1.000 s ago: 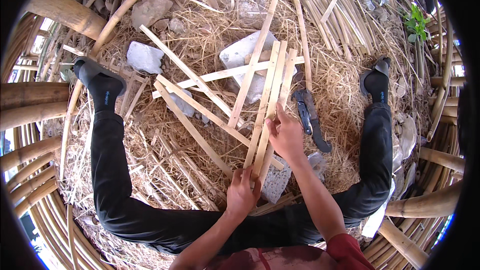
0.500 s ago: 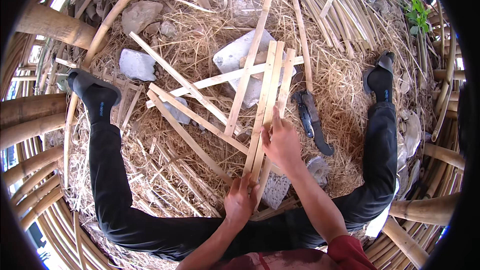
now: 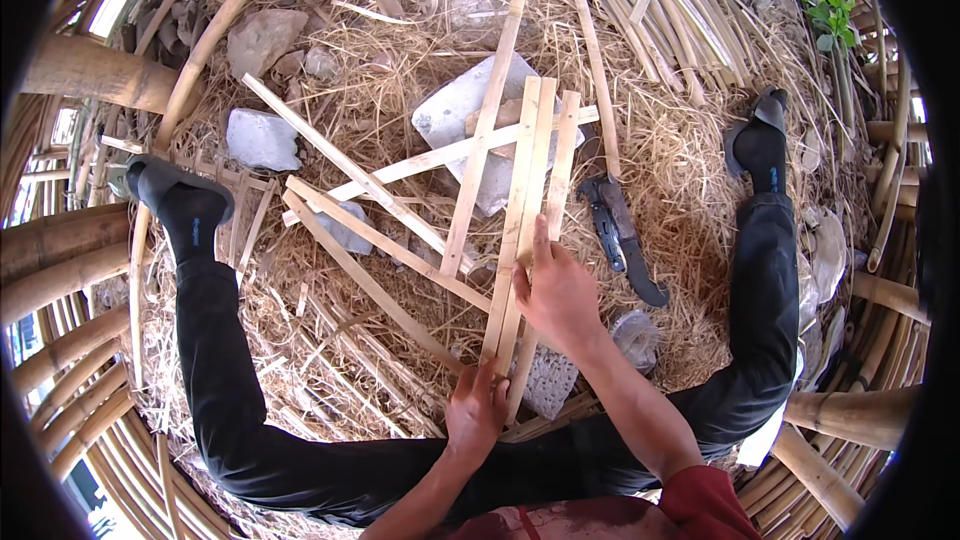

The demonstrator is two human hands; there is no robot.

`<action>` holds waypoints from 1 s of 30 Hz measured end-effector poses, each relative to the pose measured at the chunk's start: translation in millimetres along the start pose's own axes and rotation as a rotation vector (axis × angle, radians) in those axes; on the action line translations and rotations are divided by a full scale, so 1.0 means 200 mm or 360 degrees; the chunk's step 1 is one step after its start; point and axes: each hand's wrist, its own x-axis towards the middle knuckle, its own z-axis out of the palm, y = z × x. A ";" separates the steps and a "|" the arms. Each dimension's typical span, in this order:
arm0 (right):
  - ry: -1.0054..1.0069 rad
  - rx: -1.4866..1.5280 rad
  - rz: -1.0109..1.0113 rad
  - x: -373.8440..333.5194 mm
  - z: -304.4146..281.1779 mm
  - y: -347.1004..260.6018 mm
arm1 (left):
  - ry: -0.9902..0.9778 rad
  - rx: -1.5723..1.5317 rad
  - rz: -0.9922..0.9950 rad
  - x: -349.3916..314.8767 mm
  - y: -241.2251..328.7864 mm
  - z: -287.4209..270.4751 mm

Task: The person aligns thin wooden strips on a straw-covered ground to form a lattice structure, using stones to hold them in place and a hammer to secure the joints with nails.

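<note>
Two pale bamboo strips (image 3: pixel 519 210) lie side by side, slanting away from me, their near ends in my left hand (image 3: pixel 475 410). Its fingers are closed around them close to my lap. Farther up, my right hand (image 3: pixel 560 302) rests over the strips, thumb against their left edge and index finger stretched along the wood; its other fingers are curled and partly hidden. A third bamboo strip (image 3: pixel 562 155) runs just right of the pair and passes beneath this hand. To the right, a dark curved-blade knife (image 3: pixel 625 240) lies on the straw, apart from both hands.
Loose bamboo strips (image 3: pixel 395 255) cross on the straw to the left. A pale concrete block (image 3: pixel 450 105) props several strips. Another block (image 3: pixel 548 380) sits by my right forearm. My legs (image 3: pixel 765 290) spread either side, with bamboo poles (image 3: pixel 850 420) around the edges.
The whole view has shifted slightly to the left. Both hands keep nearly the same places on the strips, with the right index finger still stretched along them.
</note>
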 end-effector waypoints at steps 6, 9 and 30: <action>-0.0180 -0.0103 0.0059 0.02 -0.08 -0.05 | 0.0094 -0.0004 0.0254 0.08 -0.02 -0.02; 0.0168 -0.0132 -0.0082 0.11 -0.07 0.01 | 0.0340 -0.0024 0.0288 0.31 0.06 -0.05; 0.0152 0.0473 0.0020 1.12 -0.30 0.37 | 0.0347 0.0552 0.0636 0.54 0.00 0.15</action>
